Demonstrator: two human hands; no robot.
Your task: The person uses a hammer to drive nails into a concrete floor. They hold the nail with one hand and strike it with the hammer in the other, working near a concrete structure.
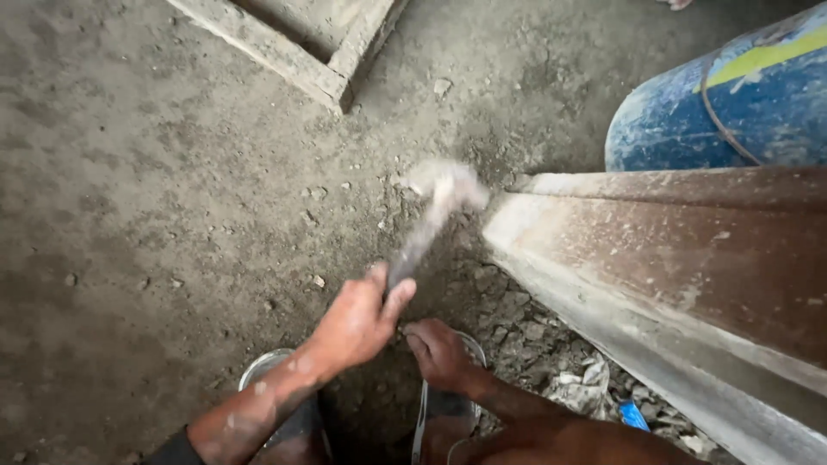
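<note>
My left hand (357, 323) reaches in from the lower left, dusty, and is closed around the handle of a hammer (431, 220). The hammer is blurred in motion. Its head is right by the near end of a long rusty metal beam (672, 267), which runs off to the right. My right hand is out of sight. Below the hand, my bare foot (441, 353) rests on a sandal, toes pointing toward the beam's end.
The ground is rough grey concrete (155, 189) with loose rubble (534, 336) along the beam's lower edge. A blue drum (732, 103) lies behind the beam at the upper right. A concrete-edged frame (293, 52) sits at the top centre.
</note>
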